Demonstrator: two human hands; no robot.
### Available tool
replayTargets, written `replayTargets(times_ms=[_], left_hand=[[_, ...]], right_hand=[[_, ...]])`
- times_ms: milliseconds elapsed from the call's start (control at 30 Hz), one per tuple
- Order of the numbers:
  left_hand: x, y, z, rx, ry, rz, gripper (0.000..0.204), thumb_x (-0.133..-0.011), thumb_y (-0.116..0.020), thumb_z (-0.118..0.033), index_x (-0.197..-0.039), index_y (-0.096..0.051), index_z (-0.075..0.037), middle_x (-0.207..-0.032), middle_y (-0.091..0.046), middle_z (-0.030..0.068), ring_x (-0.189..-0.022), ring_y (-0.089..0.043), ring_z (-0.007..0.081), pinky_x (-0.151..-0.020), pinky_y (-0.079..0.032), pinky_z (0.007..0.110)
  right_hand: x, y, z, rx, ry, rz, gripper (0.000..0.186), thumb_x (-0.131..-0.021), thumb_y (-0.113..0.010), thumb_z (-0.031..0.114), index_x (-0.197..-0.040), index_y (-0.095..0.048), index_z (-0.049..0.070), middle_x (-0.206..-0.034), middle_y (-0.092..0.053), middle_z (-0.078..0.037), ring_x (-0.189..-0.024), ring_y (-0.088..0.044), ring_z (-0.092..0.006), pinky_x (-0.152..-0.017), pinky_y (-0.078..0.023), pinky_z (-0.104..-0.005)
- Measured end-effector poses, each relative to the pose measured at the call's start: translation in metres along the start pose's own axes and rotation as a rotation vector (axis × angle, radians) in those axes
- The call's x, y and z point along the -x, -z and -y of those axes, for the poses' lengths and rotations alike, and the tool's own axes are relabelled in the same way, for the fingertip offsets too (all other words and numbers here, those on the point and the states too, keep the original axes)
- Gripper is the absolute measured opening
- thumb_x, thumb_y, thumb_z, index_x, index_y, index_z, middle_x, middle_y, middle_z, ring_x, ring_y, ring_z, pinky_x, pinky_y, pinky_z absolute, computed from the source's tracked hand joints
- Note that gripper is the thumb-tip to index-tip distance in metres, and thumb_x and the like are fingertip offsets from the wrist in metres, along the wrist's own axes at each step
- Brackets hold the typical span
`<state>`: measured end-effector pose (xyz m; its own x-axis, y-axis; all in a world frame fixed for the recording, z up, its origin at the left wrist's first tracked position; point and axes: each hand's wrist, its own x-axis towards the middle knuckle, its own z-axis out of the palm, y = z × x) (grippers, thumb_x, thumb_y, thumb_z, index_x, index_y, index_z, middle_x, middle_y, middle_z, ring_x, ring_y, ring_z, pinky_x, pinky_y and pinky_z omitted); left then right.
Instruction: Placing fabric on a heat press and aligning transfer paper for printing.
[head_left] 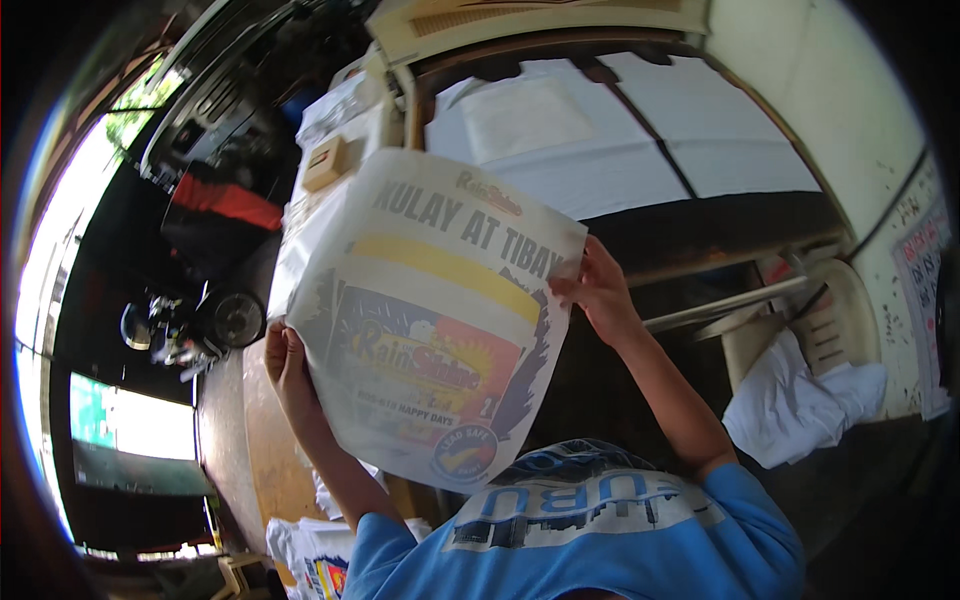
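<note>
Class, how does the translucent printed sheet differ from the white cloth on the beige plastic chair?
The translucent printed sheet is held by the left hand and right hand; the crumpled white cloth lies on the beige plastic chair. The sheet is spread open; the cloth is bunched in folds. The sheet bears coloured print; none shows on the cloth. Both look pale.

This looks like a small print workshop. White cloth is spread on a big flat bed under a wide cream panel. A thin sheet has a bright picture on it, and a pile of white cloth low down has bright colours too. 1 plastic chair holds a white bundle, and 1 motorbike stands to the left.
</note>
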<state>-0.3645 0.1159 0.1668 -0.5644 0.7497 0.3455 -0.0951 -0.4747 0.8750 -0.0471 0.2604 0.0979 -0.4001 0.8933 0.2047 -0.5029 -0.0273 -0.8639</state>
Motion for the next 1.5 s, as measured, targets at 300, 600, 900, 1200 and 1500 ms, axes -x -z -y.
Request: replayTargets(times_ms=[300, 600, 900, 1200, 1500], left_hand=[[0.027, -0.195, 0.112, -0.632, 0.113, 0.259, 0.014, -0.083, -0.057, -0.016, -0.090, -0.056, -0.003, -0.061, -0.049, -0.0072, -0.050, -0.035, -0.0005, -0.044, -0.025, 0.016], [0.027, -0.314, 0.180, -0.611, 0.025, 0.159, 0.015, -0.083, -0.056, -0.014, -0.088, -0.055, 0.000, -0.066, -0.054, -0.0016, -0.058, -0.042, 0.0027, -0.051, -0.033, 0.018], [-0.005, -0.374, 0.296, -0.483, 0.059, 0.038, 0.018, -0.083, -0.055, -0.015, -0.087, -0.056, 0.002, -0.069, -0.056, 0.0026, -0.061, -0.046, 0.0066, -0.055, -0.037, 0.022], [-0.005, -0.475, 0.361, -0.222, 0.344, 0.277, 0.024, -0.077, -0.057, -0.010, -0.099, -0.057, -0.002, -0.072, -0.057, 0.0069, -0.061, -0.053, 0.0105, -0.055, -0.043, 0.026], [-0.058, -0.596, 0.362, -0.663, 0.011, 0.389, 0.035, -0.068, -0.057, -0.002, -0.103, -0.058, -0.005, -0.099, -0.058, 0.0119, -0.071, -0.056, 0.0211, -0.067, -0.045, 0.030]], right_hand=[[0.061, 0.197, 0.131, 0.106, 0.132, -0.417, 0.018, -0.086, -0.051, 0.016, -0.099, -0.058, 0.007, -0.076, -0.058, 0.004, -0.064, -0.052, -0.0012, -0.052, -0.043, -0.0179], [0.069, 0.291, 0.195, 0.080, 0.034, -0.335, 0.036, -0.089, -0.044, 0.032, -0.110, -0.049, 0.004, -0.082, -0.059, -0.003, -0.064, -0.057, -0.0076, -0.054, -0.047, -0.0216], [0.012, 0.348, 0.160, 0.395, -0.091, -0.337, 0.030, -0.077, -0.056, 0.005, -0.106, -0.049, -0.002, -0.082, -0.060, -0.006, -0.071, -0.055, -0.0086, -0.059, -0.043, -0.0222], [-0.062, 0.486, 0.176, 0.856, -0.008, -0.636, 0.029, -0.073, -0.054, 0.001, -0.101, -0.052, -0.005, -0.075, -0.061, -0.008, -0.067, -0.056, -0.0099, -0.061, -0.043, -0.0240], [-0.185, 0.562, 0.247, 1.015, 0.182, -0.509, 0.029, -0.072, -0.055, 0.000, -0.101, -0.053, -0.005, -0.082, -0.062, -0.012, -0.072, -0.059, -0.0159, -0.064, -0.044, -0.0266]])
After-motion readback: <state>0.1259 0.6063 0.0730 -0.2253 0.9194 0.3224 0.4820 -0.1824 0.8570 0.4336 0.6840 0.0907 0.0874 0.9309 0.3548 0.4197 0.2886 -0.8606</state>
